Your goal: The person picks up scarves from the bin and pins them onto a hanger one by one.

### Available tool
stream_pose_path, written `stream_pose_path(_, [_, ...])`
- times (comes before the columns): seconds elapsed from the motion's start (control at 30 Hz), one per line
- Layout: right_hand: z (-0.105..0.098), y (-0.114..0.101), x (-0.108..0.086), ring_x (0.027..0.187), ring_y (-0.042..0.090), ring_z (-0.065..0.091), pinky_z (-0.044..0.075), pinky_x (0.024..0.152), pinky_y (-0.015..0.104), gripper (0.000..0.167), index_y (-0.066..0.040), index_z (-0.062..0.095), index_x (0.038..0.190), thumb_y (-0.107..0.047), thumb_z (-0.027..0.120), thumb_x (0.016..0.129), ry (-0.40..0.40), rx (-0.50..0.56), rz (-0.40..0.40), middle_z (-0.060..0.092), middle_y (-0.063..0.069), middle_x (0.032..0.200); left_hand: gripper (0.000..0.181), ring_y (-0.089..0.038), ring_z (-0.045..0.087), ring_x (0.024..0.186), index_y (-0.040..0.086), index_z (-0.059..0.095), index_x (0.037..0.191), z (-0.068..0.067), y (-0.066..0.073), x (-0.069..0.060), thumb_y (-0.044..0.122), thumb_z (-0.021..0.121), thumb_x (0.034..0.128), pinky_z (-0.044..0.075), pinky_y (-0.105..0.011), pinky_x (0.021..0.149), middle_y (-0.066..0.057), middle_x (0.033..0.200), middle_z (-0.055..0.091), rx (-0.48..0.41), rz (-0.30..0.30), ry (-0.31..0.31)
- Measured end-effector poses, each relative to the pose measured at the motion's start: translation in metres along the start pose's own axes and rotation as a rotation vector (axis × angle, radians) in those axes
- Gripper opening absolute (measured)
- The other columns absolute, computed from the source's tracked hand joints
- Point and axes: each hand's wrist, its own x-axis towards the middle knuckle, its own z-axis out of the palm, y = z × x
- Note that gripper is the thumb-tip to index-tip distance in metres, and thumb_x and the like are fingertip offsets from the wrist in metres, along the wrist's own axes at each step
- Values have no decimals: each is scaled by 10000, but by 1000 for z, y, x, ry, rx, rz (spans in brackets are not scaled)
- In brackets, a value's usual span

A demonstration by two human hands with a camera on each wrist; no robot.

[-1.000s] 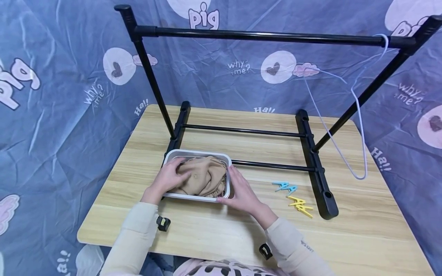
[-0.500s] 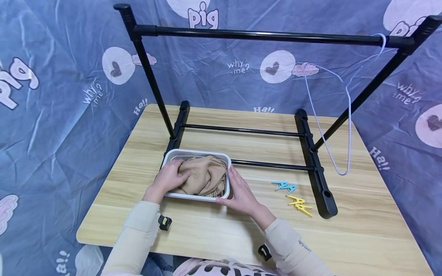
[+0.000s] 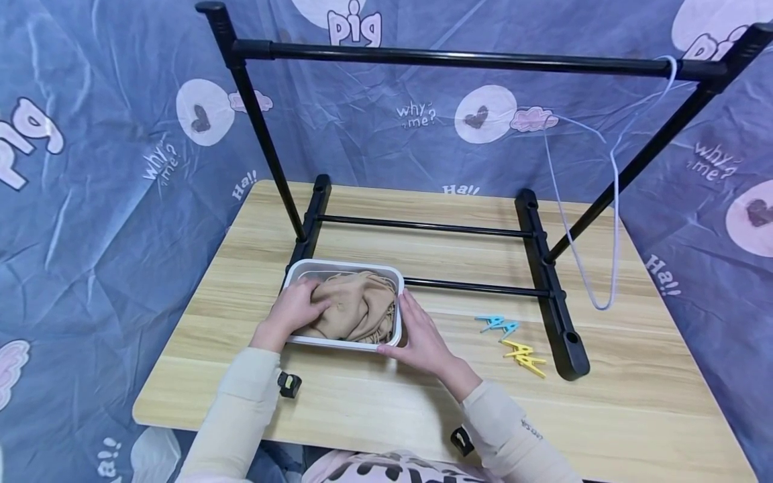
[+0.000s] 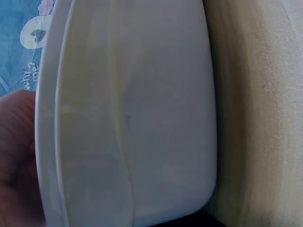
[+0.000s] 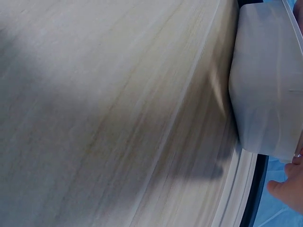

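Note:
In the head view a white plastic box (image 3: 344, 345) holds a crumpled tan scarf (image 3: 353, 305) with a fringed edge. My left hand (image 3: 292, 310) reaches over the box's left side and grips the scarf, its thumb on top; the fingertips are hidden in the box. My right hand (image 3: 423, 342) steadies the box's front right corner, fingers straight along the right wall and thumb at the front rim. The left wrist view shows the box's side wall (image 4: 161, 104) with part of the hand (image 4: 16, 161) behind the rim.
A black clothes rack (image 3: 471, 59) stands on the wooden table (image 3: 634, 376). From its top bar, at the right, hangs a light blue hanger (image 3: 614, 201). Blue clothes pegs (image 3: 498, 325) and yellow clothes pegs (image 3: 524, 357) lie right of the box.
My left hand's fingers have drawn in and taken hold of the scarf. The hanger has swung left, then slightly back right. The right hand and the box have stayed put.

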Motion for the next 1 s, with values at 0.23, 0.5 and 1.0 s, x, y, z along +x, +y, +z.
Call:
stream_pose_path(0.23, [2,1,0,1262,266,147,182,960,461,1019,55,186,1334,-583,609,661,11,1,-10,168,208,1375,198,-305,538,777,27,561,815,-7,1,-1,194,643,746,404,-433,687,-119,786,546,52,-56,-99])
stream_pose_path(0.5, [3,2,0,1264,251,141,186,960,458,1021,56,182,1334,-583,609,661,11,4,-13,172,206,1374,126,-276,536,703,78,537,696,-9,4,-1,147,630,745,402,-431,631,-83,721,548,68,-98,-127])
stream_pose_path(1.0, [3,2,0,1255,284,162,192,954,468,1023,68,183,1329,-597,592,667,11,8,-18,183,222,1366,83,-318,546,681,57,502,712,2,0,-7,42,570,757,400,-446,612,-101,691,548,14,-61,12])
